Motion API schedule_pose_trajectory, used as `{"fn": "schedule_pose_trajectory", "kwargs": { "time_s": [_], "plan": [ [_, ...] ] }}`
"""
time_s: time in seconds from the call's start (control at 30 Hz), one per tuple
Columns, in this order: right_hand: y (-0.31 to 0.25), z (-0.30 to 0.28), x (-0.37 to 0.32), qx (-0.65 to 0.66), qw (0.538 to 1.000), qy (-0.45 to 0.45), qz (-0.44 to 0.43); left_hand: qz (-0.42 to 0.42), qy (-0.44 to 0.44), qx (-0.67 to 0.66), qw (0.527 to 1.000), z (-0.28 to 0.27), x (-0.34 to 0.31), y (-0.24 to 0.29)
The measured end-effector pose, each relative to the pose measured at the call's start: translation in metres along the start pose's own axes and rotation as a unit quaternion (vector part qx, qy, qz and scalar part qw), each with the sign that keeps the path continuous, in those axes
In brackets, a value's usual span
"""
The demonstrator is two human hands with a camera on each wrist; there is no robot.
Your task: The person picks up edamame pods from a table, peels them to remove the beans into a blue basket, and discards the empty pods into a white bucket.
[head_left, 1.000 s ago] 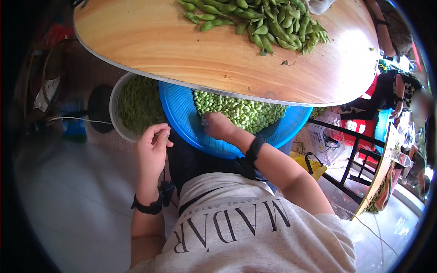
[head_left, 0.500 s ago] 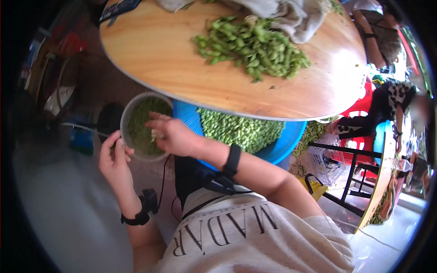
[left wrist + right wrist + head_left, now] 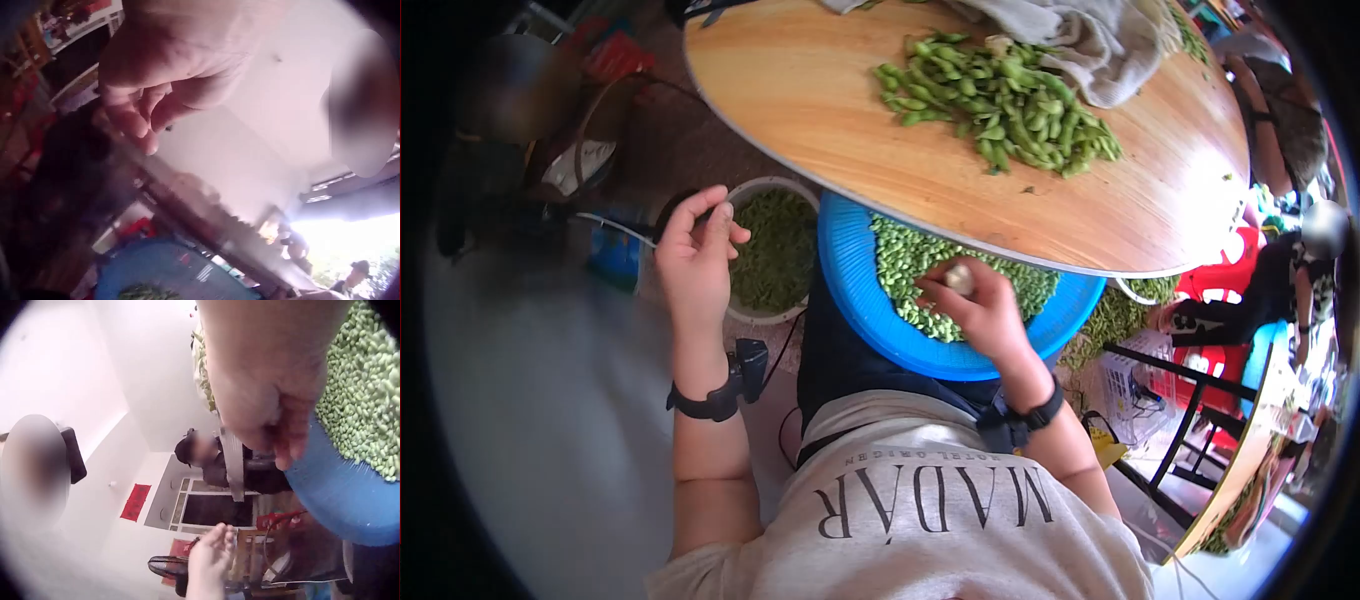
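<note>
My right hand (image 3: 985, 315) is over a blue plastic basket (image 3: 855, 300) of shelled green beans (image 3: 895, 275). Its fingers are bent loosely, with no pod visible in them; a whitish covering (image 3: 959, 279) shows at the thumb. The right wrist view has the same hand beside the beans (image 3: 362, 394). Raised to the left of the basket, my left hand (image 3: 695, 265) has loosely bent fingers and nothing visible between them. Close to it stands a pale bucket (image 3: 745, 312) holding green shells (image 3: 775, 245).
A round wooden table (image 3: 800, 90) overhangs the basket's far side. On it are a heap of green bean pods (image 3: 1010, 110) and a crumpled grey cloth (image 3: 1115, 60). At the right stand a white plastic crate (image 3: 1135, 395), a black table frame (image 3: 1170, 375) and another person.
The right hand went from the beans to the shell bucket, then back over the basket. The left hand stays raised near the bucket. The head view has shifted.
</note>
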State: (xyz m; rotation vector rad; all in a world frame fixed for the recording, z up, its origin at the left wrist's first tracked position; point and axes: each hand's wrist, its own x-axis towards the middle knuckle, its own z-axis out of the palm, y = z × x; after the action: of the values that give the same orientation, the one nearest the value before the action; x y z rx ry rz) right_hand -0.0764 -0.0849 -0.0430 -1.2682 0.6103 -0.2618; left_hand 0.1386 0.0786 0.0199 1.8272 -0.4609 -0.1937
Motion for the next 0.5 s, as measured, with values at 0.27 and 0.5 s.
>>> {"fn": "schedule_pose_trajectory", "kwargs": {
  "time_s": [0.27, 0.5],
  "plan": [
    [0.028, -0.004, -0.018, -0.2, 0.976, 0.058, 0.062, -0.342, -0.04, 0.125, 0.931, -0.037, -0.026, -0.19],
    [0.096, 0.011, 0.052, -0.445, 0.893, -0.041, -0.043, -0.299, -0.257, 0.309, 0.866, -0.002, -0.04, -0.366]
  ]
}}
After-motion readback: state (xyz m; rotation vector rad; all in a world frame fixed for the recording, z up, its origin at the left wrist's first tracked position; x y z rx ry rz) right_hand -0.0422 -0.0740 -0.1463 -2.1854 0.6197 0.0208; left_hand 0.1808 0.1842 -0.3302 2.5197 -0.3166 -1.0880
